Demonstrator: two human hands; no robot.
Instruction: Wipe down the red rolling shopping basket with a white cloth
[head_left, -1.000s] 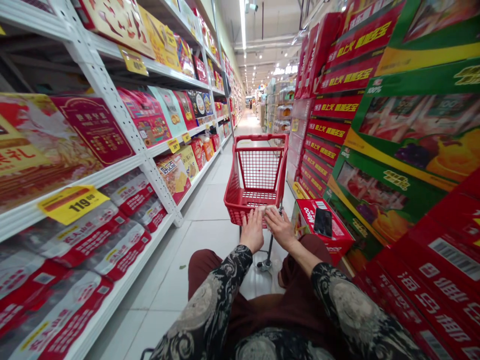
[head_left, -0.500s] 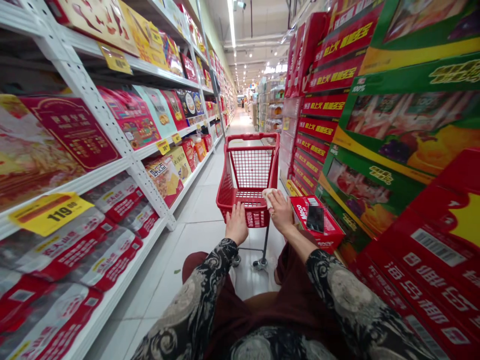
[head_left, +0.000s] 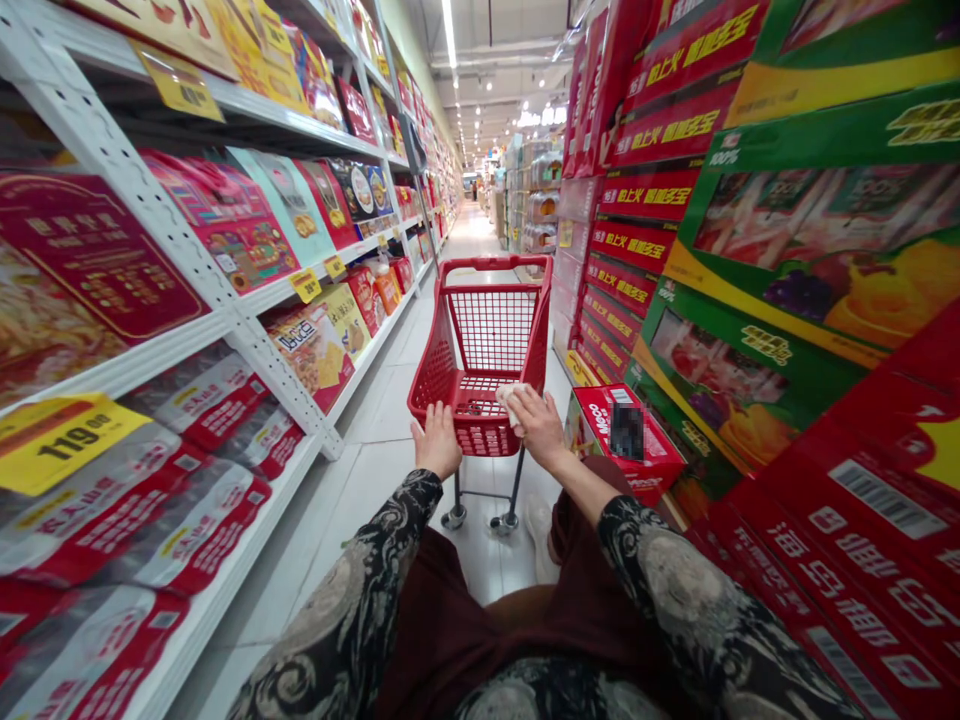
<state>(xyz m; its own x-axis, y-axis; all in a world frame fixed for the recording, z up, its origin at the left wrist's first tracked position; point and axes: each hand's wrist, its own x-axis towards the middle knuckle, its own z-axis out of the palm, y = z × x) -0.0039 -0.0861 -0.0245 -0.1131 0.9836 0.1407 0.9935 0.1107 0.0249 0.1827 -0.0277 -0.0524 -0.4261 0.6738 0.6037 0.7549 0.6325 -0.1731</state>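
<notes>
Holds white cloth (head_left: pixel 506 396) under bent fingers of right hand (head_left: pixel 538 428) at near right of red shopping cart (head_left: pixel 480 434); places left hand (head_left: pixel 439 442), with straightened fingers, at near left. Risks rolling cart on casters (head_left: pixel 504 522) by overpressing.

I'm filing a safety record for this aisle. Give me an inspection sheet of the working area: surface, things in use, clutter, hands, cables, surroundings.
Surface: pale tiled floor under the red cart.
Things in use: red cart, with a white cloth at the right of its near rim.
Clutter: red box beside the person's right leg, with a dark object on top, pixelated.
Hands: left hand at the left of the near rim, fingers extended; right hand holds the white cloth.
Cables: nothing seen.
Surroundings: stocked white shelves on the left, stacked cartons on the right.
</notes>
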